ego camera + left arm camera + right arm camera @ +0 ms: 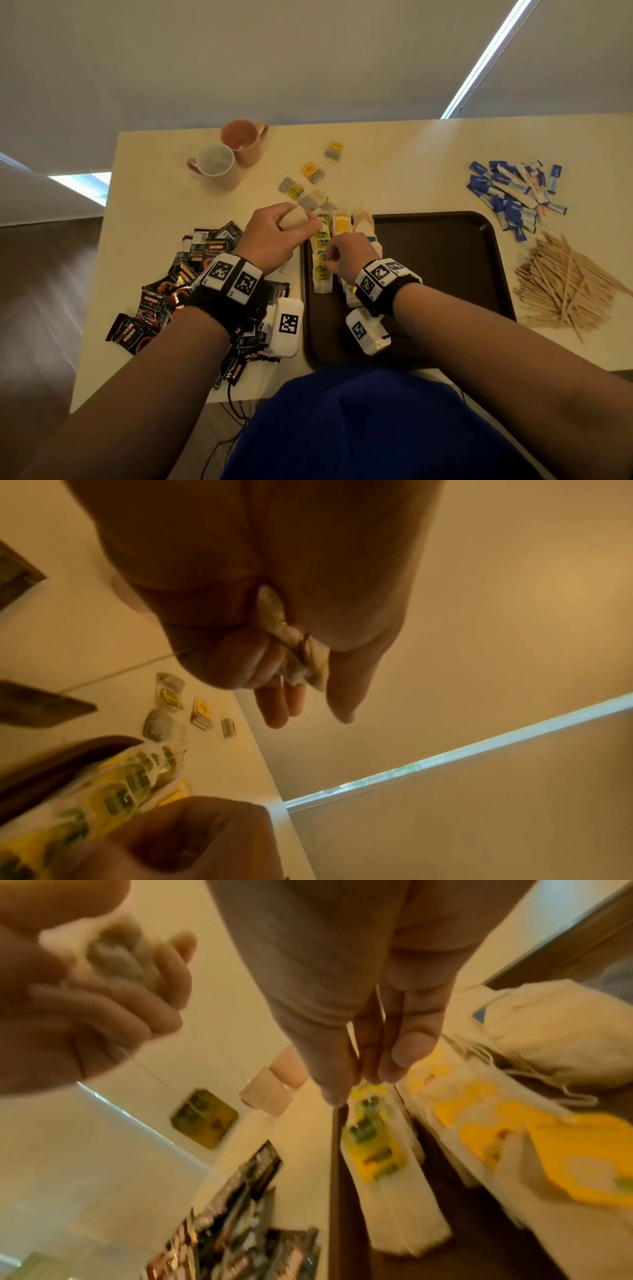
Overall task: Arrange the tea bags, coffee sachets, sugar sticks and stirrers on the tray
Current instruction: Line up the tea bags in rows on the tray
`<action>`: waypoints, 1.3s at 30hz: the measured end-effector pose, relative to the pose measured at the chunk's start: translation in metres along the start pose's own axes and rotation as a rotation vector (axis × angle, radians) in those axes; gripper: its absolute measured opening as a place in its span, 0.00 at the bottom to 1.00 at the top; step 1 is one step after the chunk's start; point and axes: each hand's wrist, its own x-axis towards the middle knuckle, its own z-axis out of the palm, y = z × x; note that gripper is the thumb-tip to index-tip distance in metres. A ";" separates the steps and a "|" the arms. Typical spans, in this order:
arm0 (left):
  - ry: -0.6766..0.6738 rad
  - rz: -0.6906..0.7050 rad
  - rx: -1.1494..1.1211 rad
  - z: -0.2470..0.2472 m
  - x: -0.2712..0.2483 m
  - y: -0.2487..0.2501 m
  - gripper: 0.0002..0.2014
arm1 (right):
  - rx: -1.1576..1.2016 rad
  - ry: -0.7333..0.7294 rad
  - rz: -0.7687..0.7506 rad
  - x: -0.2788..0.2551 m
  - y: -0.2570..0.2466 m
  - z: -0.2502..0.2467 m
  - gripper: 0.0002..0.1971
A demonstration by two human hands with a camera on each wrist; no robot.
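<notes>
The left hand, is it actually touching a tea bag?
Touching. The left wrist view shows the left hand with its fingers curled round a crumpled tea bag; the head view shows the bag poking out of that fist.

Dark brown tray (445, 260), pink mugs (243, 140)

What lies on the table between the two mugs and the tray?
In the head view, loose tea bags lie scattered between the mugs and the tray.
</notes>
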 end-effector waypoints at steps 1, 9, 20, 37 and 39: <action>-0.015 -0.048 -0.101 0.001 -0.001 0.002 0.11 | 0.048 0.055 -0.015 -0.003 0.000 -0.006 0.05; -0.078 -0.239 -0.557 0.012 -0.012 0.018 0.14 | 0.519 0.244 -0.214 -0.036 -0.030 -0.072 0.09; -0.069 -0.207 -0.606 0.022 -0.019 0.025 0.22 | 1.032 0.238 -0.154 -0.059 -0.016 -0.096 0.03; -0.131 -0.004 -0.130 0.015 -0.022 0.029 0.12 | 0.702 0.262 0.067 -0.060 0.034 -0.088 0.05; -0.128 -0.025 -0.115 0.014 -0.021 0.028 0.09 | 0.452 0.257 0.111 -0.055 0.060 -0.073 0.05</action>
